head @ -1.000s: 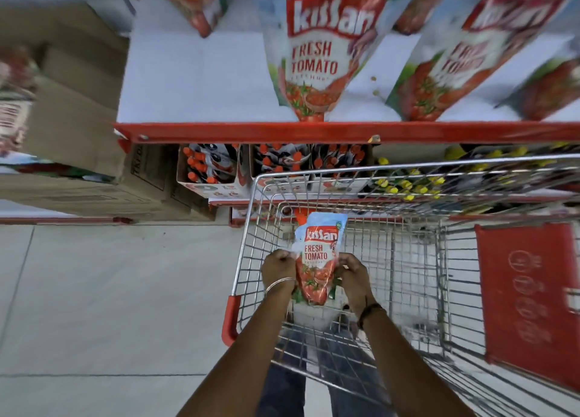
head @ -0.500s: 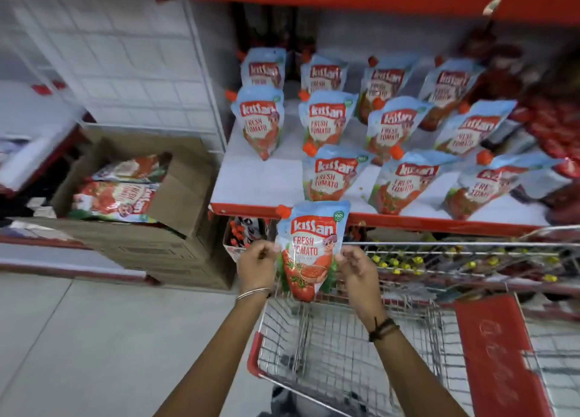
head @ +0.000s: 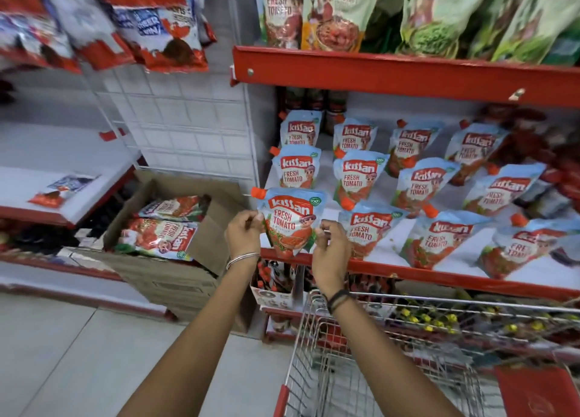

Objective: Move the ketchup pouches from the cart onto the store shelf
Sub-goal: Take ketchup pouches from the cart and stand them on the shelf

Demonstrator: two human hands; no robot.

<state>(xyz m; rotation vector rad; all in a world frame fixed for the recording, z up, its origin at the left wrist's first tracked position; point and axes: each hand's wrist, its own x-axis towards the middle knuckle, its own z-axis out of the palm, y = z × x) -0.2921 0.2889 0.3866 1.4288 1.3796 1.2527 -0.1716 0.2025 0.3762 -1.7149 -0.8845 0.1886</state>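
Observation:
A blue and red ketchup pouch [head: 290, 220] with an orange cap is held upright at the front left corner of the white store shelf [head: 533, 273]. My left hand [head: 243, 233] pinches its left edge. My right hand [head: 329, 244] pinches its right edge. Its bottom tip hangs over the shelf's red front lip. Several matching pouches [head: 367, 231] lie in rows on the shelf behind and to the right. The wire cart [head: 361, 354] stands below the shelf at the lower right; I see no pouches in the part of its basket that shows.
An open cardboard box [head: 175, 259] with larger ketchup packs sits on the floor to the left. A red-edged upper shelf [head: 392, 71] carries green and red pouches above. A white wire grid panel [head: 185, 124] and another rack of snack packs stand at left.
Both hands lifted the pouch out of the cart basket and up to the shelf's front left corner. The view tilted up from the cart to the shelves.

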